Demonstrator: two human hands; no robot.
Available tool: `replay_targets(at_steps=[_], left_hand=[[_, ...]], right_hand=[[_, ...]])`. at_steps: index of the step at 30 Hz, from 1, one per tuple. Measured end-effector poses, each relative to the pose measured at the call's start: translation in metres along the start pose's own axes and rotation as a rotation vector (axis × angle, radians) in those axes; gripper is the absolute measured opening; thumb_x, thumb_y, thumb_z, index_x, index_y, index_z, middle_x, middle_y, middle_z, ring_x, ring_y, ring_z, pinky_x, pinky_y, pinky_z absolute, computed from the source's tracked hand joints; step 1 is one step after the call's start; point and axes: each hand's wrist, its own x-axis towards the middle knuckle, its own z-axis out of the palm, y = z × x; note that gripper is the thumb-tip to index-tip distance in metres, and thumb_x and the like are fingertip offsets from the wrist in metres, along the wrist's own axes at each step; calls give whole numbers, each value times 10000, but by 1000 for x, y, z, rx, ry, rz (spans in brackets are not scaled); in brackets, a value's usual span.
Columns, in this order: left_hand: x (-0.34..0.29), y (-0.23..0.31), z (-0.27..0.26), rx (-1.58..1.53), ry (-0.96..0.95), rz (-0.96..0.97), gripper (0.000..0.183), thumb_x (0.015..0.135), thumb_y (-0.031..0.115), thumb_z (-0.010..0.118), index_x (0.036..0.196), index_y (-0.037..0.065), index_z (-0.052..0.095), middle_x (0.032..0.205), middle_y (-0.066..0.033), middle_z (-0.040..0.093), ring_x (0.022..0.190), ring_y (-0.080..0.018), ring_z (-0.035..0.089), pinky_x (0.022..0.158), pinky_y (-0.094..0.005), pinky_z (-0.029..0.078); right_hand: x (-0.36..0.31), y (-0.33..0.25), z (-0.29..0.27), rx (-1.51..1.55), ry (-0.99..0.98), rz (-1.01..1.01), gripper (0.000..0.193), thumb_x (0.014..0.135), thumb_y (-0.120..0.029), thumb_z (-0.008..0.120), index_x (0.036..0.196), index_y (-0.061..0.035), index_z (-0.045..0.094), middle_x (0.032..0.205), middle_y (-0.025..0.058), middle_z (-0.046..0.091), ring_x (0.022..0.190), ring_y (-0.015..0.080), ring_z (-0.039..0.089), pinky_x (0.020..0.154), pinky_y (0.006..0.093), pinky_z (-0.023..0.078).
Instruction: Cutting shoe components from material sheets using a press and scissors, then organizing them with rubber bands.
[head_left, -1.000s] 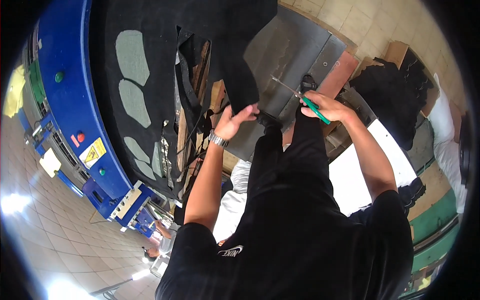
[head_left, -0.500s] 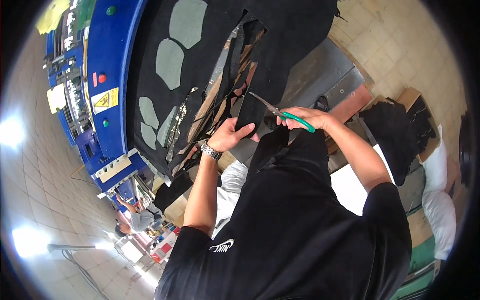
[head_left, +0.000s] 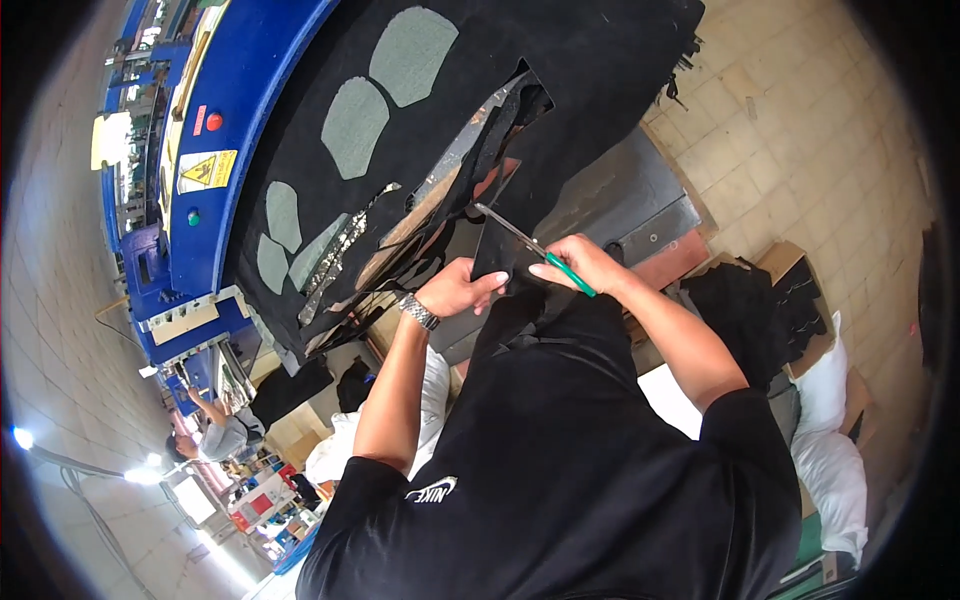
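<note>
A wide black leather-like sheet (head_left: pixel 600 90) with ragged edges lies over the work surface, with long cut-out gaps in its middle. My left hand (head_left: pixel 458 290), a metal watch on its wrist, pinches the near edge of the sheet between thumb and fingers. In my right hand (head_left: pixel 592 266) is a pair of scissors (head_left: pixel 518 234) with green handles. Their blades point away to the left, with the tips at the sheet's edge beside a gap, just beyond my left hand. Whether the blades bite into the sheet is too small to tell.
Several grey-green flat pieces (head_left: pixel 355 128) lie on the sheet's left part. Beyond stands a blue machine (head_left: pixel 235 130) with buttons and a warning label. To the right are a cardboard box (head_left: pixel 795 270) with black scraps and white sacks (head_left: pixel 830 450). Another person (head_left: pixel 225 435) works far left.
The view has shifted, moving the scene about in the picture. My right hand has turned the scissors to a steeper slant. The left hand keeps its pinch on the sheet.
</note>
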Motion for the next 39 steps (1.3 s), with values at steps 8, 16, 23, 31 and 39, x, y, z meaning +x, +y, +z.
replay_targets(at_steps=[8,16,23,31,39], left_hand=[[17,3,-46,475,717,342,439,789,256,864,1056,-33,668,845,-97,699,756,-182,657,717,-340,532],[93,41,-51,862,1080,480,645,674,383,909,1138,27,637,1065,-158,616,1022,-362,571,892,-455,505],[64,44,-59,593,1072,452,253,818,115,782,998,13,637,895,-182,705,838,-361,693,754,-409,547],[-56,67,-43,-252,604,337,150,810,-24,655,947,25,615,724,-47,651,493,-54,514,449,-211,378],[-164,17,-41,-605,838,681,127,857,130,659,844,20,596,636,-71,604,456,-137,570,461,-277,510]], right_hand=[[-19,-2,-16,326,72,309,489,1019,-541,562,895,-68,574,754,-12,511,672,107,536,631,286,438],[9,21,-10,464,187,337,606,1044,-614,427,1064,-31,591,897,22,541,802,123,566,758,285,461],[-13,8,-36,341,210,292,518,1073,-525,428,1086,-39,605,910,15,548,827,122,567,795,290,465],[-27,-10,-54,395,157,220,541,1060,-543,451,1206,-42,592,1056,48,597,921,136,571,920,321,455],[-23,-13,-68,334,124,275,616,1033,-610,453,1240,-47,592,1101,57,615,957,145,570,935,332,451]])
